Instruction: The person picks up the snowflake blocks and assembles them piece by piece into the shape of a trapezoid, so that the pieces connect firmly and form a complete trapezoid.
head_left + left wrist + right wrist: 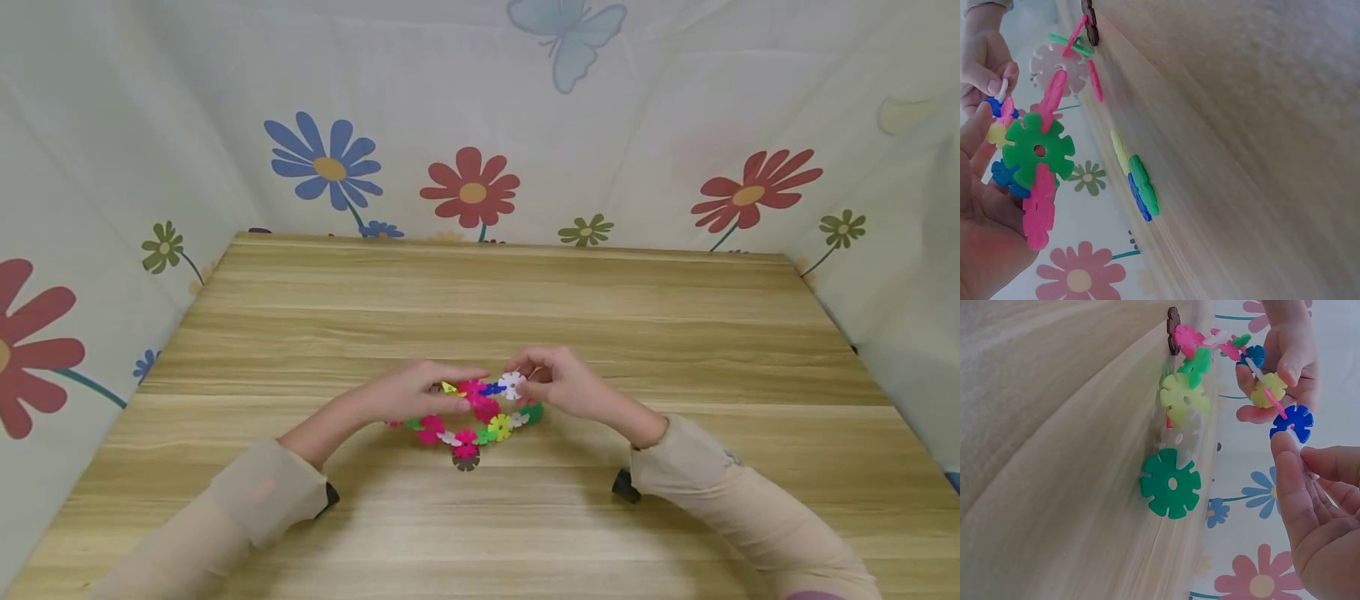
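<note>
A chain of notched plastic snowflake discs [465, 442], joined edge to edge in pink, green, yellow, blue and white, loops between both hands. My right hand [562, 383] pinches the white disc [512, 385] at one end, beside a dark blue disc [1293, 424]. My left hand [416, 392] holds the chain further along, thumb and fingers around a stretch with a yellow disc [1268, 390]. From there the chain sags toward the wooden tabletop and ends in a dark green disc [1171, 483] close below the right hand.
Loose discs lie on the wooden table [495, 308]: a brown one [466, 461] near the chain's front bend and, in the left wrist view, a green one [1144, 184] with yellow and blue ones beside it. A flower-printed curtain [405, 83] surrounds the table's back and sides.
</note>
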### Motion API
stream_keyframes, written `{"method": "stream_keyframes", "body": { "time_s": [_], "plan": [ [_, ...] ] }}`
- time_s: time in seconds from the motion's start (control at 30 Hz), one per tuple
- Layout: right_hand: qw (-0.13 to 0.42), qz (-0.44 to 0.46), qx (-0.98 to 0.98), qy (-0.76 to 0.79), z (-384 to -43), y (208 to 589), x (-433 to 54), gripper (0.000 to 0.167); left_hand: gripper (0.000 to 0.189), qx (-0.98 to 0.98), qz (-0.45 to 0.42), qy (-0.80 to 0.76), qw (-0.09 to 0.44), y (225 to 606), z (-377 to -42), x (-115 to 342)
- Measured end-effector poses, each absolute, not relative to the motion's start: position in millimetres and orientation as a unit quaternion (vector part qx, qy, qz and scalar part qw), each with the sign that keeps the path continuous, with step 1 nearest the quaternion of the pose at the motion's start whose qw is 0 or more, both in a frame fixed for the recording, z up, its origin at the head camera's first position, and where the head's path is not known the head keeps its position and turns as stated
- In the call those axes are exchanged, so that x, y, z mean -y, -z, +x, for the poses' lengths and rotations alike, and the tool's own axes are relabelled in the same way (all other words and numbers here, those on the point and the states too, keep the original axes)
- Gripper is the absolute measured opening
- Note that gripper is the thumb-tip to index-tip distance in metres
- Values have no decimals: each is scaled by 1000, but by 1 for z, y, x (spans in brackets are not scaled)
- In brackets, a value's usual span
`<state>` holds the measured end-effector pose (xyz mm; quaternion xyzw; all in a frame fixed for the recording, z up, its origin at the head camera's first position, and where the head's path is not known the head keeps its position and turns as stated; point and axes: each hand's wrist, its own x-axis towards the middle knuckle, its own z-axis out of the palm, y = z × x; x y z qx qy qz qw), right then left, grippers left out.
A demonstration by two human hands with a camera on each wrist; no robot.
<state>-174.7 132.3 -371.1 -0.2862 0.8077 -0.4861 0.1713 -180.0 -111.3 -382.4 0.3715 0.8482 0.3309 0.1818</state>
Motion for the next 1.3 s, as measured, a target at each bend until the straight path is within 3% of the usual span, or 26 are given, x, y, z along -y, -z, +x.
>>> {"method": "stream_keyframes", "body": {
  "time_s": [0.47,1.0,1.3],
  "plan": [
    [184,-253,-810,496,-178,374,-136,37,44,-859,317,-351,196,374,-197,122],
    [166,-306,-831,433,-186,385,-130,29,47,-881,254,-355,180,347,-231,146],
    [213,-301,-844,389,-198,397,-117,27,48,-886,236,-358,176,349,-247,167]
  ]
}}
